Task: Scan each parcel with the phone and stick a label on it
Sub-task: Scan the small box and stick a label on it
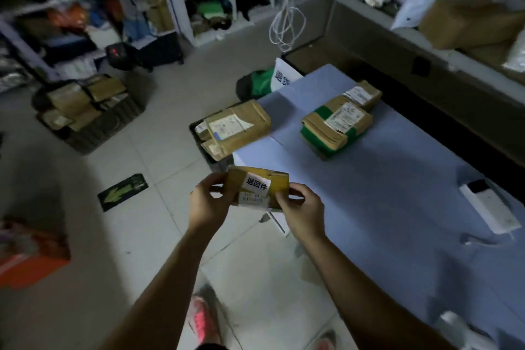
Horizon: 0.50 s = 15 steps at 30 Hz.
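Over the tiled floor (142, 150), just off the near corner of the blue table (397, 193) — gripped a small brown parcel (279, 183) by its ends with left hand (208, 204) and right hand (305, 213) curled round it — white label (257, 185) stuck on top.

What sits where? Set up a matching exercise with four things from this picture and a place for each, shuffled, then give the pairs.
Things:
1. small parcel
2. green-taped parcel
3. white device
4. green arrow sign

Places:
A. flat on the floor
B. middle of the blue table, next to another parcel
C. held between the left hand and the right hand
D. right edge of the blue table

Pairs: 1-C, 2-B, 3-D, 4-A
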{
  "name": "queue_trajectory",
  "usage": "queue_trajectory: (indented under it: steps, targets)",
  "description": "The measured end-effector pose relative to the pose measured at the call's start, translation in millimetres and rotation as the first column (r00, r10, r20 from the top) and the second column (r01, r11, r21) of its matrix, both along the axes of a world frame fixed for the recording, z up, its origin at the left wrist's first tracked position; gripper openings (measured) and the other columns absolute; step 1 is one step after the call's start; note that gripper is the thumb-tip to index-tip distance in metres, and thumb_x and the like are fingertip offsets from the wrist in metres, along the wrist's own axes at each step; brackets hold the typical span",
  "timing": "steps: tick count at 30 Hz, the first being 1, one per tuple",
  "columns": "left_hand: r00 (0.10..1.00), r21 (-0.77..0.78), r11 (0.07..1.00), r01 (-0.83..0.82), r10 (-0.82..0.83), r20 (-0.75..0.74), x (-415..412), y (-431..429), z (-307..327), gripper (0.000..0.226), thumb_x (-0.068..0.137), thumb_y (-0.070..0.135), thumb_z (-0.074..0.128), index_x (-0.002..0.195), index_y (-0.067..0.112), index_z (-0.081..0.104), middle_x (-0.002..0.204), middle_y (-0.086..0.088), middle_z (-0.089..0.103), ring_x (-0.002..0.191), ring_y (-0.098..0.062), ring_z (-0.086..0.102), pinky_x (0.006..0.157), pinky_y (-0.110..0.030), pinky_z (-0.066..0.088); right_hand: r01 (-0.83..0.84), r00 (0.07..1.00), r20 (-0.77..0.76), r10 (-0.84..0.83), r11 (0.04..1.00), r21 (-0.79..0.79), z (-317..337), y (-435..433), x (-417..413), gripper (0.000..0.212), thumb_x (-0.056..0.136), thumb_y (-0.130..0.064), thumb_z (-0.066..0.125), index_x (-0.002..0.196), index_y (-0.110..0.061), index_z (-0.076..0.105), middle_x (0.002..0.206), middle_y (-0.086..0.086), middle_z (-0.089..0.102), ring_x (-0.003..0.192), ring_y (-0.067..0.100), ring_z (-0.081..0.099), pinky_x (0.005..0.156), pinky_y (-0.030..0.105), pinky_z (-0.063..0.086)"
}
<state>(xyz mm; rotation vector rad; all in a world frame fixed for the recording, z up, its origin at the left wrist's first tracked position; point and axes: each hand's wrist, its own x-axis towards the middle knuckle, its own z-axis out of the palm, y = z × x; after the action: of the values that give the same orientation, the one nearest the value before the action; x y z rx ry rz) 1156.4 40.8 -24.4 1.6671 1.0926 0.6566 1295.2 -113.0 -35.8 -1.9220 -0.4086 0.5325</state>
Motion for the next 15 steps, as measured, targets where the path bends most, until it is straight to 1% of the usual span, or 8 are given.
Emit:
queue_trajectory:
  steps: [2, 4, 6, 8, 9, 11, 12, 15]
  targets:
    - [1.0, 0.02, 1.0, -0.019, 0.019, 0.014, -26.4, 56.3, -6.5, 0.02, 0.091, 0.026, 0.072, 0.11, 0.02, 0.073, 0.103, 0.008, 0.071, 0.086, -0.003, 0.066, 0.064, -0.02, 0.057, -0.027, 0.999, 0.03, 0.028, 0.999, -0.028, 3.2, 58.1, -23.8, 0.017, 0.083, -0.028, 0.081, 0.098, -0.028, 0.072, 0.093, -0.015, 0.073, 0.085, -0.002, 0.069, 0.068, 0.014, 0.054]
    - [0.999, 0.051, 0.998, -0.028, 0.028, 0.016, -49.5, 105.8, -11.5, 0.023, 0.092, 0.03, 0.07, 0.113, 0.02, 0.072, 0.106, 0.006, 0.064, 0.09, -0.003, 0.065, 0.063, -0.014, 0.054, -0.021, 0.999, 0.047, 0.023, 0.999, -0.04, 4.6, 108.8, -47.2, 0.018, 0.082, -0.028, 0.081, 0.097, -0.026, 0.073, 0.093, -0.012, 0.075, 0.086, 0.001, 0.07, 0.072, 0.015, 0.054]
    - [0.999, 0.08, 0.996, -0.034, 0.034, 0.009, -75.8, 159.2, -15.9, 0.027, 0.094, 0.032, 0.068, 0.117, 0.02, 0.07, 0.107, 0.006, 0.058, 0.093, -0.005, 0.064, 0.069, -0.019, 0.056, -0.029, 0.999, 0.038, 0.031, 0.998, -0.056, 4.2, 163.7, -74.6, 0.019, 0.082, -0.029, 0.081, 0.098, -0.022, 0.074, 0.093, -0.01, 0.076, 0.086, 0.003, 0.071, 0.075, 0.018, 0.055]
    - [0.998, 0.117, 0.993, -0.024, 0.031, -0.061, -98.9, 210.0, -19.0, 0.033, 0.095, 0.033, 0.066, 0.124, 0.019, 0.068, 0.109, 0.006, 0.053, 0.096, -0.005, 0.059, 0.079, -0.025, 0.054, -0.055, 0.998, -0.001, 0.055, 0.996, -0.071, 3.9, 214.4, -98.7, 0.022, 0.083, -0.029, 0.08, 0.102, -0.021, 0.073, 0.096, -0.008, 0.077, 0.09, 0.007, 0.071, 0.08, 0.022, 0.056]
    - [0.993, 0.147, 0.989, -0.012, 0.029, -0.113, -106.5, 229.5, -20.9, 0.035, 0.095, 0.032, 0.065, 0.128, 0.02, 0.067, 0.11, 0.007, 0.051, 0.098, -0.007, 0.056, 0.083, -0.026, 0.051, -0.071, 0.997, -0.017, 0.07, 0.994, -0.082, 4.3, 232.0, -107.2, 0.024, 0.084, -0.029, 0.08, 0.105, -0.02, 0.073, 0.099, -0.007, 0.076, 0.092, 0.008, 0.071, 0.081, 0.022, 0.055]
    - [0.979, 0.19, 0.982, 0.016, 0.023, -0.202, -116.5, 276.9, -24.8, 0.037, 0.096, 0.033, 0.062, 0.132, 0.023, 0.063, 0.112, 0.007, 0.048, 0.103, -0.011, 0.045, 0.089, -0.029, 0.044, -0.096, 0.994, -0.055, 0.091, 0.991, -0.096, 1.7, 275.3, -119.0, 0.026, 0.086, -0.027, 0.079, 0.11, -0.018, 0.072, 0.101, -0.008, 0.075, 0.093, 0.009, 0.069, 0.076, 0.014, 0.05]
    - [0.975, 0.192, 0.981, 0.035, 0.009, -0.223, -116.2, 301.4, -28.0, 0.039, 0.097, 0.032, 0.06, 0.135, 0.024, 0.061, 0.112, 0.007, 0.047, 0.105, -0.012, 0.043, 0.09, -0.03, 0.044, -0.105, 0.993, -0.07, 0.098, 0.989, -0.104, -1.5, 297.6, -120.2, 0.026, 0.087, -0.025, 0.078, 0.111, -0.019, 0.072, 0.1, -0.009, 0.074, 0.093, 0.008, 0.068, 0.073, 0.01, 0.046]
    - [0.964, 0.154, 0.982, 0.113, -0.071, -0.255, -102.9, 367.4, -38.5, 0.042, 0.098, 0.027, 0.058, 0.139, 0.019, 0.056, 0.114, 0.006, 0.047, 0.109, -0.018, 0.049, 0.094, -0.035, 0.05, -0.108, 0.991, -0.095, 0.099, 0.989, -0.1, -14.3, 360.8, -111.9, 0.022, 0.088, -0.026, 0.077, 0.109, -0.022, 0.071, 0.094, -0.017, 0.072, 0.087, -0.005, 0.065, 0.07, 0.006, 0.041]
